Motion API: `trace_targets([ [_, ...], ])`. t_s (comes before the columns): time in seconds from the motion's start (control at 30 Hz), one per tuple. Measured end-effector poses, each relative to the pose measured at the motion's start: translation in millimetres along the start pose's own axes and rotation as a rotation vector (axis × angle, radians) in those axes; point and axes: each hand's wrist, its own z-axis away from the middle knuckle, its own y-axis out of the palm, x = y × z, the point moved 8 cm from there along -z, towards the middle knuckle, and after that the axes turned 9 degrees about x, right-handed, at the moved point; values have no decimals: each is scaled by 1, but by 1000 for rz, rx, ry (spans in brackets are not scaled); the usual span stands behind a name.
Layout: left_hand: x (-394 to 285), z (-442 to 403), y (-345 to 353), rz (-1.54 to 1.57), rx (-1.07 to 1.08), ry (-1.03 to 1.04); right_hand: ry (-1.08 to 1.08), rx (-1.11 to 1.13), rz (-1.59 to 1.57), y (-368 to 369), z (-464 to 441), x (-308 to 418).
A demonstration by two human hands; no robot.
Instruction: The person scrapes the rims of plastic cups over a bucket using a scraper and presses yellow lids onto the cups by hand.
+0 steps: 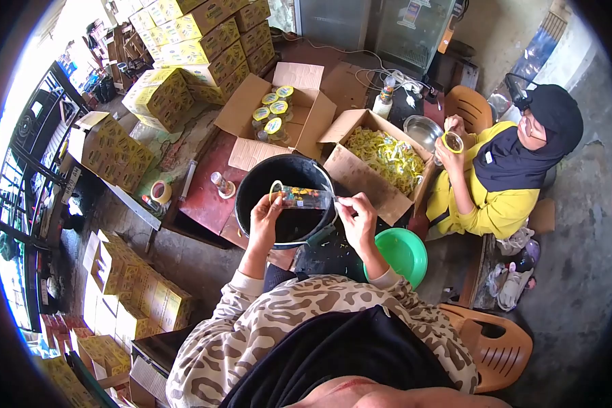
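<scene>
My left hand (264, 219) grips a clear plastic cup (304, 198) by its yellow-rimmed end. The cup lies sideways above a black bucket (246, 213) and has a colourful print on its side. At the cup's other end is my right hand (358, 215), its fingers closed in a pinch. A thin pale strip shows by those fingertips, too small to name. The bucket's inside is dark.
A green basin (402, 253) stands by my right forearm. Ahead are a carton of lidded cups (273, 128) and a carton of yellow wrappers (387, 158). A co-worker in yellow (500, 183) sits at right, holding a cup (453, 142). Stacked cartons (204, 51) rise behind.
</scene>
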Motion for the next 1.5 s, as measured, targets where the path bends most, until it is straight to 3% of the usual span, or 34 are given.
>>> trace_targets([
  [0.07,17,-4,-2,292,-27,-60,31,-12,-18,-3,2,-2],
  [0.17,18,-1,4,491,-57,-132,59,-37,-22,-5,3,-5],
  [0.23,16,-1,10,511,-123,-187,59,-48,-8,-7,4,-6],
  [0.4,40,-5,12,756,-44,-207,-70,56,261,12,8,14],
  [0.7,44,-3,25,763,-98,-140,-151,107,363,27,13,27],
  [1.0,51,3,37,966,-126,-108,-132,117,366,30,16,27],
  [1.1,48,8,44,903,-219,-157,-114,113,372,30,15,28],
  [1.37,55,4,33,870,-145,-89,-126,88,322,42,0,26],
  [1.5,60,8,23,830,-227,-118,-91,153,344,55,-2,19],
])
